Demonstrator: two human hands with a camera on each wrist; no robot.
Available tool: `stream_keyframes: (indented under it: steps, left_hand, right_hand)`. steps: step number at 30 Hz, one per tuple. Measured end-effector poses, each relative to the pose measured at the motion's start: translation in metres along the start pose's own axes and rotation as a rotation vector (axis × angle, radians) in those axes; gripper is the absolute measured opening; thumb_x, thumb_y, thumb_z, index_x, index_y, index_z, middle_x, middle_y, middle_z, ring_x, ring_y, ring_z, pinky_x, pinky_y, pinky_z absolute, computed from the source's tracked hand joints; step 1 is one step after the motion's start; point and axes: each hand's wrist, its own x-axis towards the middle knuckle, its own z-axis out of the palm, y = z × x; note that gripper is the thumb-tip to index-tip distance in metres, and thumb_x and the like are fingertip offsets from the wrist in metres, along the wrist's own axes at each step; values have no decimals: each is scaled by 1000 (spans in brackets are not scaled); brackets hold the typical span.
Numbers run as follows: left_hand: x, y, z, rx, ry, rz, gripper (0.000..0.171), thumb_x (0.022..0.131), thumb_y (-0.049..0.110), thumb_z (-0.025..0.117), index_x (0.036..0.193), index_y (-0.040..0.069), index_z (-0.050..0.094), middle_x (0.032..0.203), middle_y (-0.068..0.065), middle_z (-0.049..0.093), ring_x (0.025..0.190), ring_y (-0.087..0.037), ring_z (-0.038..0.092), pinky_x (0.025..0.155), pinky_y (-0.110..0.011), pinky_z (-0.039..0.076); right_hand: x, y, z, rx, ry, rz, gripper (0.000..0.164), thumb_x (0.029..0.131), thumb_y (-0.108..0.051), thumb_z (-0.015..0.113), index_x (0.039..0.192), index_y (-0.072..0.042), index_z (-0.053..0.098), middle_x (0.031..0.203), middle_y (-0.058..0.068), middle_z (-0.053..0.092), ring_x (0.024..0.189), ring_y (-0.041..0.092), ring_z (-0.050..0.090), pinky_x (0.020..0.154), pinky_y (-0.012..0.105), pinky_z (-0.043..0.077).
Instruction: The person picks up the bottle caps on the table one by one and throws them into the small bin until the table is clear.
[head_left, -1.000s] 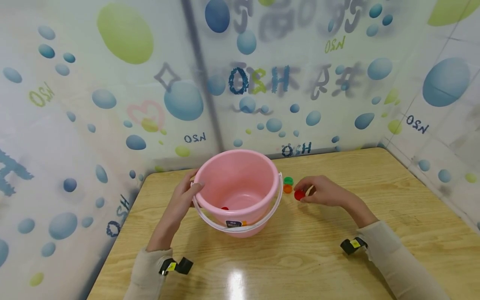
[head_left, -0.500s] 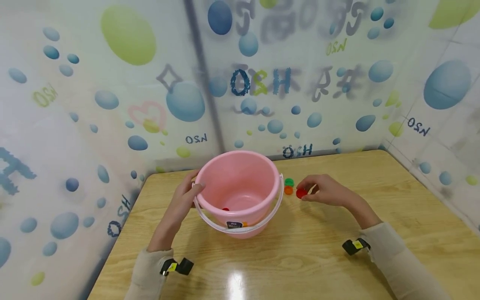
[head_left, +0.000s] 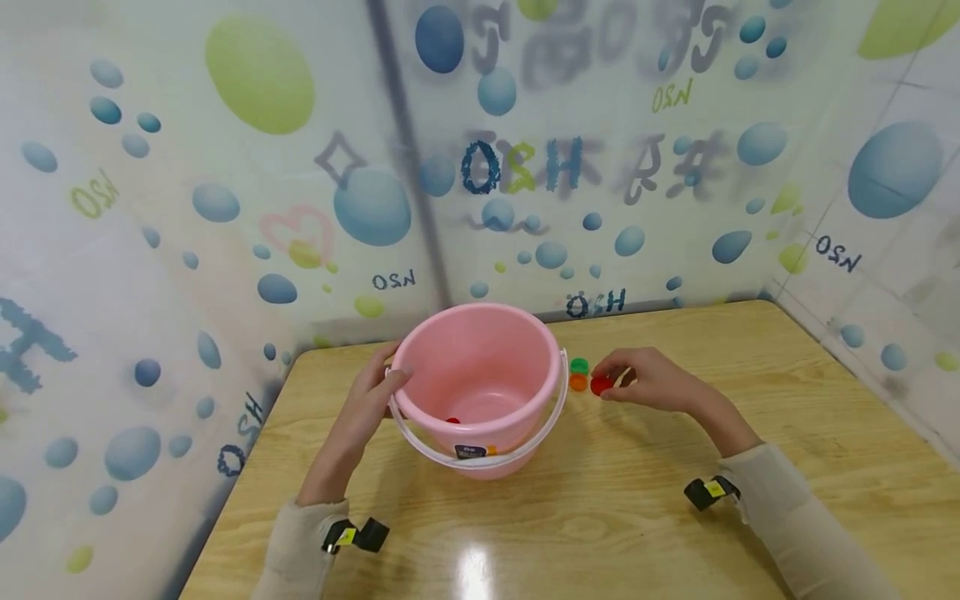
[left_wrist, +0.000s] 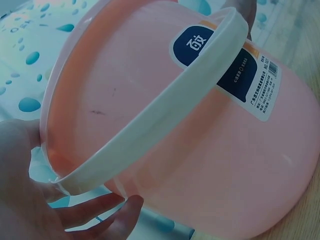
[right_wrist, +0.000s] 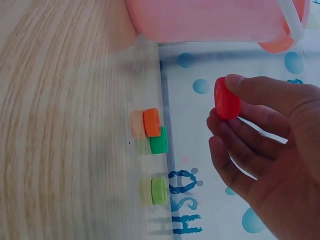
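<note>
A pink bucket stands on the table with its white handle hanging down over the front. My left hand grips the bucket's left rim, thumb at the rim and fingers along the outside near the handle's end. To the right of the bucket, my right hand pinches a red bottle cap between thumb and fingers, held above the table. An orange cap and a green cap lie beside each other near the bucket. Inside the bucket, part of something red shows over the front rim.
In the right wrist view a light green cap lies apart from the other two; the right hand hides it in the head view. The wooden table meets a patterned wall covering at its far edge.
The red cap in my right hand has risen slightly in the view relative to the orange cap. My left hand keeps its grip on the bucket. The head view has shifted a little.
</note>
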Motion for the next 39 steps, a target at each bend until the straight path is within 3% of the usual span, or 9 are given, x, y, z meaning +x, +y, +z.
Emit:
stream_keyframes:
  steps: [10, 18, 29, 35, 39]
  left_hand:
    - [0, -2, -1, 1, 1, 10, 50, 106, 36, 51, 154, 24, 44, 128, -21, 67, 91, -31, 72, 75, -31, 60]
    - [1, -3, 0, 3, 9, 8, 50, 105, 37, 52, 154, 25, 44, 127, -22, 68, 82, -19, 71, 74, -31, 60]
    - [1, -4, 2, -2, 13, 6, 51, 105, 38, 52, 154, 24, 44, 128, -19, 67, 87, -24, 71, 74, -31, 60]
    - [1, -5, 2, -3, 7, 15, 51, 106, 38, 52, 154, 23, 44, 129, -20, 66, 94, -36, 71, 76, -31, 60]
    - [1, -4, 1, 8, 8, 13, 52, 106, 39, 51, 154, 23, 44, 132, -19, 65, 94, -34, 71, 77, -31, 59]
  right_hand:
    - [9, -1, -8, -40, 18, -28, 32, 92, -17, 78, 120, -3, 72, 109, 7, 75, 95, 18, 70, 81, 33, 62]
    - [13, -6, -20, -69, 32, -46, 29, 91, -17, 79, 117, -5, 72, 108, 5, 75, 94, 17, 69, 81, 35, 63]
    - [19, -21, -40, -107, 27, -56, 26, 93, -19, 77, 117, -8, 74, 108, 4, 74, 91, 13, 70, 82, 39, 62]
    - [22, -32, -52, -132, 23, -79, 25, 93, -16, 77, 116, -8, 74, 107, 3, 74, 90, 12, 70, 81, 35, 62]
    - [25, -40, -59, -159, 28, -102, 24, 92, -13, 77, 115, -8, 74, 107, 3, 73, 90, 14, 70, 81, 36, 62]
